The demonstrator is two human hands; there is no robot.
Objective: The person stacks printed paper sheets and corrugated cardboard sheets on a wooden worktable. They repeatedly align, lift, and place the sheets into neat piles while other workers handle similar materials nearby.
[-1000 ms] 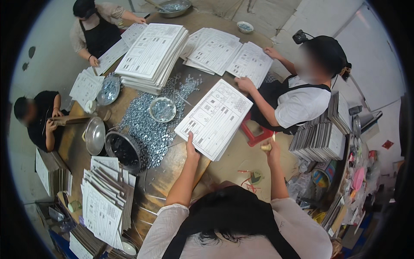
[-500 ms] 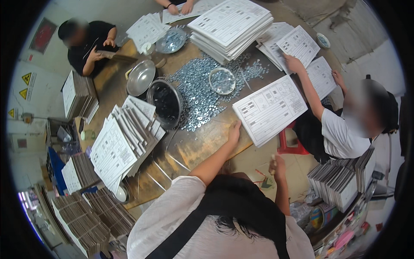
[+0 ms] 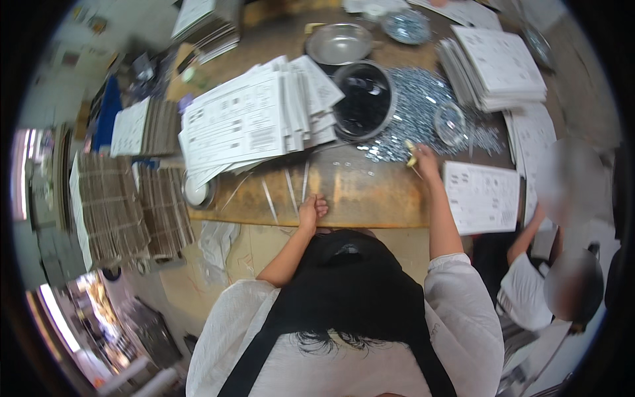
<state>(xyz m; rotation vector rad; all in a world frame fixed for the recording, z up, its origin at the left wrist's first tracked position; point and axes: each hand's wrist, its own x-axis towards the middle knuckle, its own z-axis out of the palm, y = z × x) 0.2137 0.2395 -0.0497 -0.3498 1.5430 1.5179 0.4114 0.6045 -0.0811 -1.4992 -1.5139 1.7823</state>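
My left hand [image 3: 313,212] rests at the table's front edge with its fingers curled together, and nothing shows in it. Close by on the wood lie several thin pale strips [image 3: 290,192]. Over the table to the right, my right hand [image 3: 425,163] is closed on a small yellowish tool [image 3: 411,153], whose exact kind is blurred. It is near the front of a spread heap of small shiny metal washers [image 3: 410,112]. Just right of my right forearm, a printed white sheet or board [image 3: 481,197] lies at the table's edge.
A fanned stack of printed boards [image 3: 231,122] stands left of a bowl of dark pieces [image 3: 364,99]. Behind are a metal pan [image 3: 339,45] and another board stack [image 3: 499,63]. Bundled boards [image 3: 109,205] stand at left. A co-worker in white [image 3: 522,291] sits at right.
The view has swung leftward. My left hand has let go of the printed board and moved left to the table edge. My right hand has come up over the table with the yellowish tool.
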